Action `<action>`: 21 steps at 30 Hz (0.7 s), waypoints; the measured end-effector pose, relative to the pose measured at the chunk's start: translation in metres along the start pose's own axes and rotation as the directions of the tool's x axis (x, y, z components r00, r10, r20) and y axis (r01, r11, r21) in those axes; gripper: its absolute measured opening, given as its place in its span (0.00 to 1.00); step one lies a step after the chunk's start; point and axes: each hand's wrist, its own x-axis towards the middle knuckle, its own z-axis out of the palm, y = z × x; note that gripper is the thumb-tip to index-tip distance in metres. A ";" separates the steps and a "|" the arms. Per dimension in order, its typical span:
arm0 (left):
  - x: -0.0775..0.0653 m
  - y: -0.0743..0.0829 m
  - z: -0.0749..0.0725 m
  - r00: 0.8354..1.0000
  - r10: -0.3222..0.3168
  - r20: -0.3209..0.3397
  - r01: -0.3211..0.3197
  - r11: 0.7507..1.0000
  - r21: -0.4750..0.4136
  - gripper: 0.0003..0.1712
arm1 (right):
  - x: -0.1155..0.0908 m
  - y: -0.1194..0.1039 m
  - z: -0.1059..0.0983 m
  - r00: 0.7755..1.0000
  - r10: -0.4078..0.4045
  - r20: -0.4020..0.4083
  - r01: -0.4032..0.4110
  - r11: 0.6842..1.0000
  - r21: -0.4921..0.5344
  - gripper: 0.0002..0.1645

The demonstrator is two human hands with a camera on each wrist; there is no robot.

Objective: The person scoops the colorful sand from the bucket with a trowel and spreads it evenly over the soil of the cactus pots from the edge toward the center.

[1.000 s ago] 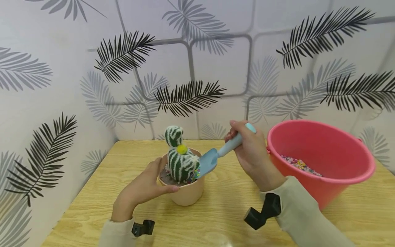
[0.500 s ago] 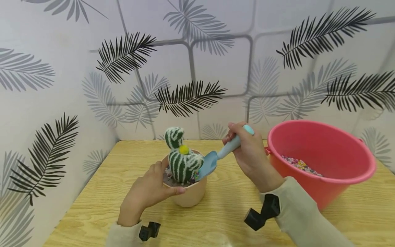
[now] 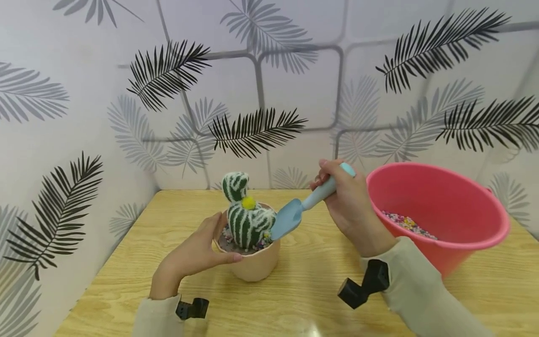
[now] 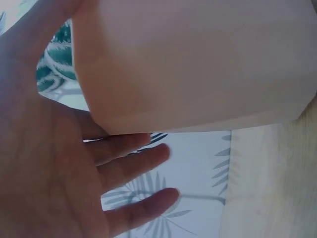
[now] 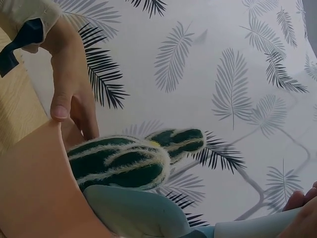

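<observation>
While left hand [image 3: 193, 257] grasps pot [image 3: 254, 267] and right hand [image 3: 348, 199] grips trowel [image 3: 310, 200], I'd tip blade [image 3: 287, 220] gently, sparing cactus [image 3: 243, 225].

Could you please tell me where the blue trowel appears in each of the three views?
Head: the blue trowel is slightly right of centre, below mid-height.
Left wrist: not in this picture.
Right wrist: low, stretching from left of centre to the right side.
Shared landmark: the peach pot, visible in all three.

beneath the grip spreads a pale wood-grain table [image 3: 303, 299]. beyond the grip stands a whitish wall [image 3: 300, 96], printed with black and grey fronds [image 3: 258, 137]
</observation>
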 end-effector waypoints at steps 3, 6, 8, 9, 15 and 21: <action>-0.001 0.002 0.001 1.000 -0.010 -0.028 0.012 0.998 0.067 0.65 | 0.001 0.006 0.000 1.000 -0.008 0.007 0.008 1.000 0.017 0.22; -0.001 0.007 0.003 0.998 -0.020 -0.066 0.030 0.988 0.149 0.64 | 0.003 0.014 0.001 1.000 -0.029 -0.003 0.029 0.999 0.034 0.22; 0.000 0.011 0.005 0.994 -0.034 -0.102 0.056 0.975 0.217 0.64 | 0.005 0.019 0.001 0.999 -0.045 -0.018 0.045 0.998 0.043 0.22; 0.000 0.013 0.006 0.992 -0.037 -0.119 0.066 0.967 0.248 0.64 | 0.006 0.021 0.001 0.998 -0.057 -0.027 0.058 0.997 0.048 0.22; -0.001 0.023 0.009 0.980 -0.070 -0.184 0.130 0.932 0.338 0.65 | 0.008 0.028 0.001 0.993 -0.102 -0.056 0.105 0.993 0.058 0.22; -0.002 0.018 0.005 0.989 -0.062 -0.133 0.093 0.965 0.245 0.63 | 0.009 0.027 0.001 0.995 -0.084 -0.054 0.088 0.993 0.074 0.22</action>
